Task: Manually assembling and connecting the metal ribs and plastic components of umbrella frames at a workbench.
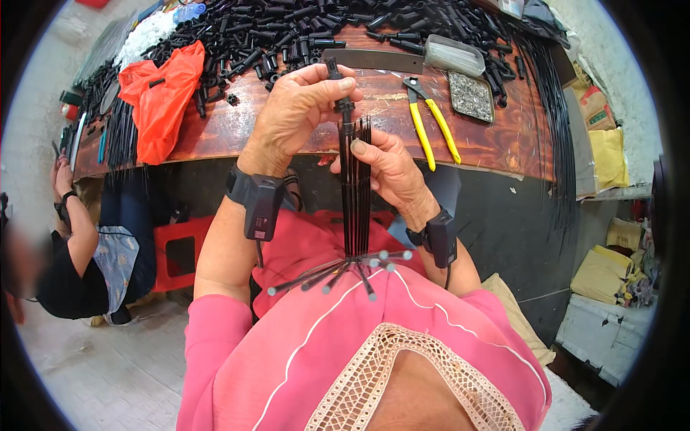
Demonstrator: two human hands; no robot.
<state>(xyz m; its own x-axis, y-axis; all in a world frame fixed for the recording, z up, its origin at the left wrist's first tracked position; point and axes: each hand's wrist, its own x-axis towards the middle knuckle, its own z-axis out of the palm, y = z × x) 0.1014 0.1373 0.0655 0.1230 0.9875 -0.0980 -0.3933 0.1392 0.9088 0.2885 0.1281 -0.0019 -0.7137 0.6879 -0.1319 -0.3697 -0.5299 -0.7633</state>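
My left hand (302, 100) pinches a black plastic tube fitting (344, 108) upright between thumb and fingers. From that fitting hangs a bundle of thin black rods (356, 208), which looks like an umbrella frame. Around the upper part of the rods my right hand (388, 169) is closed, its thumb pressed against them. At the lower end, several short struts with pale round tips (370, 296) spread outward over my lap. The fingers behind the bundle are partly hidden.
A wooden table (388, 100) bears a heap of black plastic fittings (287, 29), yellow-handled pliers (421, 136), a tin of small metal pieces (471, 97), a clear box (454, 56) and a red plastic bag (169, 100). Black rods (550, 108) overhang its right side. A co-worker (79, 258) sits at left.
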